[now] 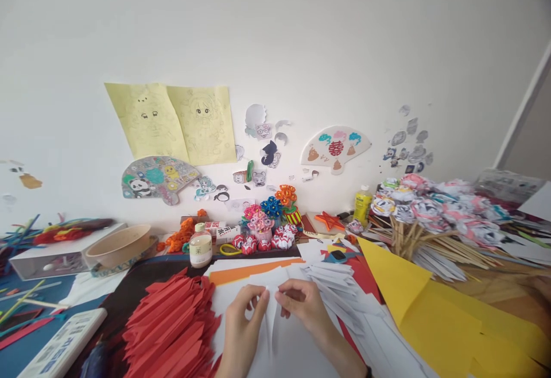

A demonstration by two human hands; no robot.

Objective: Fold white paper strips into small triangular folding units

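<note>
Near the bottom centre, my left hand (247, 320) pinches the upper left part of a folded white paper strip (272, 320). My right hand (303, 306) pinches the same strip from the right, with thumb and finger closed on its top. The strip hangs down between both hands over white paper sheets (282, 361). Left of my left hand lies a large pile of folded red paper strips (170, 332). A pile of folded white strips (338, 292) spreads out beyond my right hand.
Yellow paper (443, 315) lies at the right, near paper flowers on sticks (447, 209). A glue bottle (200, 246), pipe-cleaner flowers (260, 223) and a yellow bottle (362, 205) stand by the wall. A beige bowl (118, 245) and a white box (64, 257) are left.
</note>
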